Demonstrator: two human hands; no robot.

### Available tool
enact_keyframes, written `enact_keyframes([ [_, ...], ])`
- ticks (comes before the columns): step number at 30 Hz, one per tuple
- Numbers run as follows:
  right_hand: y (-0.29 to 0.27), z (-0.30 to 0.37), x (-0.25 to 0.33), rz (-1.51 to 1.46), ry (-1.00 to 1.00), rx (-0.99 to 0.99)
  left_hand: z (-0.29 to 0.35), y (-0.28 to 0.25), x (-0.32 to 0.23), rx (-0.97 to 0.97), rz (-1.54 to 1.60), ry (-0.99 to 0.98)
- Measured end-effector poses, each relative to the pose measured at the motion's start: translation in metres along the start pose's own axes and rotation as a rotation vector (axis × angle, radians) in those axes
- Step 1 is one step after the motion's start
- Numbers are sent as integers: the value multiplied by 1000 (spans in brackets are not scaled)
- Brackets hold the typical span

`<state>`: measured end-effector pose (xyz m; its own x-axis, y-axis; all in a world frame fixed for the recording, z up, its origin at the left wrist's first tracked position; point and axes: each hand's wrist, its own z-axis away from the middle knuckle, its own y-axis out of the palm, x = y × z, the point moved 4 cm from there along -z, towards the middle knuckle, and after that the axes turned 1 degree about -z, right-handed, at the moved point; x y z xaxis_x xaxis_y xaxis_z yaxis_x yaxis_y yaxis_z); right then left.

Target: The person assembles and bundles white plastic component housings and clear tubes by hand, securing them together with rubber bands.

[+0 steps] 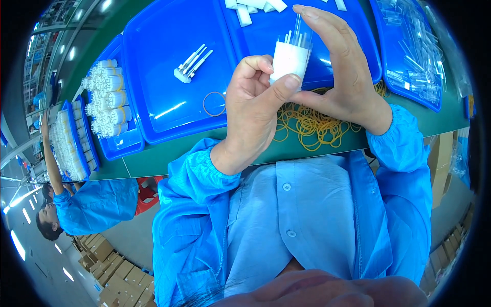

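Observation:
My left hand [255,105] is closed on a white block [289,60] above the table, thumb across its lower edge and fingers curled beside it. Several thin white sticks rise from the block's top, and clear plastic [309,46] shows around its upper part. My right hand [348,66] arches around the right side of the block. Its fingertips touch the top of a tall clear strip [297,24], while its thumb lies low by the left thumb. On the blue tray [169,71] to the left lies a similar white piece with sticks [191,65].
Yellow rubber bands [317,125] are heaped below my hands; one brown band [214,104] lies apart. White rolls [245,15] sit in the far tray. Clear plastic sleeves [417,56] fill the right tray. Banded white bundles [108,97] fill the left one. A co-worker [92,204] works at left.

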<state>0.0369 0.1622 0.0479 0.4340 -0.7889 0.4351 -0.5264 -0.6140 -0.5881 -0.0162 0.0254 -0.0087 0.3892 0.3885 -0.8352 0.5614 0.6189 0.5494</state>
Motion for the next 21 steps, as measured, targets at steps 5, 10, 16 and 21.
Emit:
enact_keyframes([
  [5,2,4,-2,-5,-43,52,0,-4,0,-25,100,-80],
  [10,1,3,0,21,-118,50,-2,0,-2,-29,74,-57],
  [16,0,2,5,110,-175,55,-3,6,-4,1,211,-88],
  [21,3,4,5,121,-150,143,-3,2,-3,-39,170,-52],
])
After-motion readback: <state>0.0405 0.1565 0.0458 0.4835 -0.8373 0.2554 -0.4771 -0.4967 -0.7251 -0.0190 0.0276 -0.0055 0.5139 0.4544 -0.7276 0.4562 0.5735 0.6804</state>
